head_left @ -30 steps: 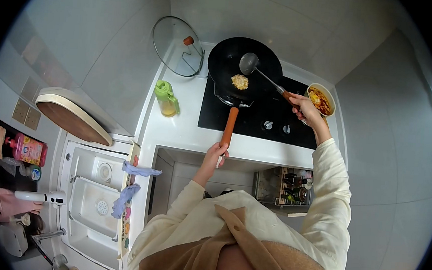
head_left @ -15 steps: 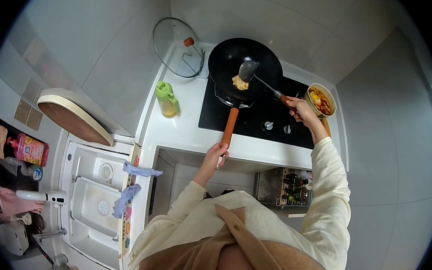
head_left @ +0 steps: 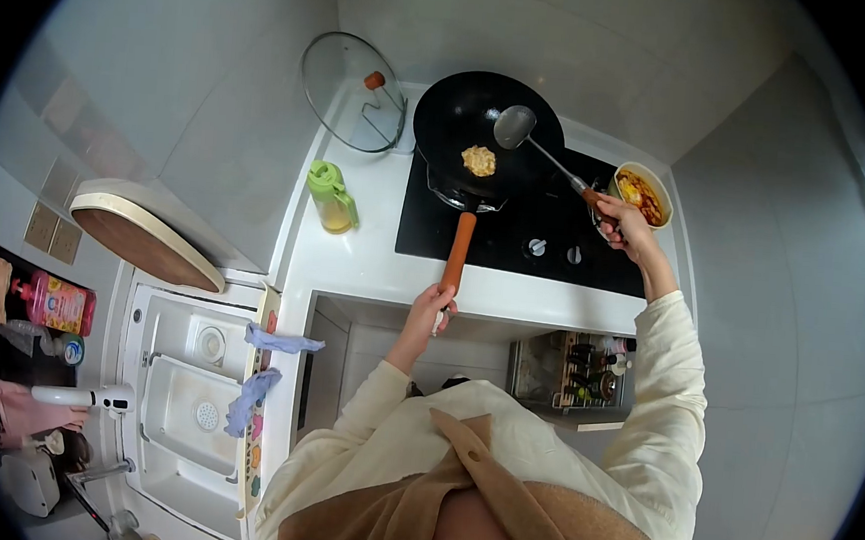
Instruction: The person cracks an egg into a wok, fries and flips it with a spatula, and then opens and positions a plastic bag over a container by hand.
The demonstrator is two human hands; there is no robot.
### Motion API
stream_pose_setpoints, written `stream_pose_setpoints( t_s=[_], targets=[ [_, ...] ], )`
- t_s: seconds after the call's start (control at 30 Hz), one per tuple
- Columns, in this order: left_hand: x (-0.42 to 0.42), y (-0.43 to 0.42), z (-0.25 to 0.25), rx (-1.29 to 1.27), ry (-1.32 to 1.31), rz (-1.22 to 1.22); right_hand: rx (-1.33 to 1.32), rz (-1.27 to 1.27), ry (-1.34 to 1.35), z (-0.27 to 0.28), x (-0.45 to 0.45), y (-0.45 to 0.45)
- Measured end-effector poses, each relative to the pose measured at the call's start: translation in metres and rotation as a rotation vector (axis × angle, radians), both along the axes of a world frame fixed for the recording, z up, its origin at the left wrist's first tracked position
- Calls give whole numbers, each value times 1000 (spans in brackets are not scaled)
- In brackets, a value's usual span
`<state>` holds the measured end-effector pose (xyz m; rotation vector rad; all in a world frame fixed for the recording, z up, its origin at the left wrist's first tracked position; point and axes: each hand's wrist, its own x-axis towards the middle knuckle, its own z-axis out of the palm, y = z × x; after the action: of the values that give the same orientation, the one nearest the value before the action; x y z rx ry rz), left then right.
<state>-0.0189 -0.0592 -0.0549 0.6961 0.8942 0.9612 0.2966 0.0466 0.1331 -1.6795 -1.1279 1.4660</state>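
A black wok (head_left: 444,110) stands on the left part of the black cooktop (head_left: 593,266), its orange handle toward me. My left hand (head_left: 430,312) is wrapped round the end of that handle. A small yellowish piece of food (head_left: 478,160) lies in the wok. My right hand (head_left: 629,227) grips the wooden handle of a metal ladle (head_left: 515,127), whose bowl is over the wok, up and to the right of the food. Beside my right hand is a bowl (head_left: 642,195) with reddish, yellow food in it.
Left of the cooktop are a green-topped oil bottle (head_left: 332,199) and a glass lid (head_left: 353,92) on a stand. Farther left is a white sink (head_left: 189,454) with bluish cloths (head_left: 253,398) on its edge. An open drawer (head_left: 570,380) with bottles is below the counter.
The ladle has moved away from the food, up and to the right, with my right hand shifting right and slightly down. My left hand stays on the wok handle.
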Motion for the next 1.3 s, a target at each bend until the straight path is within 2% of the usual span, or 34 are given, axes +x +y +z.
stream_pose_setpoints(
  t_s=[0.2, 0.23, 0.3, 0.37, 0.53, 0.67, 0.8, 0.9, 0.93, 0.97, 1.03, 1.07, 1.2, 1.3],
  targets=[
    [5, -1, -2, -28, -4, 1, 52, -62, 57, 6, 2, -7],
    [5, -1, -1, -37, -7, -1, 95, -42, 30, -5, -1, -5],
    [6, 0, 0, -52, -12, -4, 206, -59, -224, -26, -15, 4],
    [5, 3, -1, -51, -48, 13, 1040, 11, -937, -74, -25, 18],
    [5, 9, 1, -25, -12, -23, 1000, 77, -1265, -102, -78, 12],
    [3, 8, 0, -37, 6, -21, 971, 93, -1239, -120, -94, 3],
    [4, 7, 0, -39, -16, -6, 842, 133, -1018, -134, -91, -1],
    [6, 6, 2, -57, -17, 7, 364, 121, -363, -138, -75, 5],
    [5, 5, 1, -58, -17, 10, 676, 46, -405, -143, -68, 8],
    [6, 5, 1, -57, -20, 14, 375, -17, -286, -143, -53, 11],
    [7, 5, 1, -47, -20, 21, 812, 126, -771, -177, -22, 25],
    [8, 4, 0, -36, -17, 23, 712, 269, -1016, -180, -17, 24],
    [8, 5, 3, -38, -10, 26, 616, 557, -1256, -219, -4, 38],
    [7, 4, 0, -51, 11, 27, 666, 526, -1356, -225, -7, 42]
  ],
)
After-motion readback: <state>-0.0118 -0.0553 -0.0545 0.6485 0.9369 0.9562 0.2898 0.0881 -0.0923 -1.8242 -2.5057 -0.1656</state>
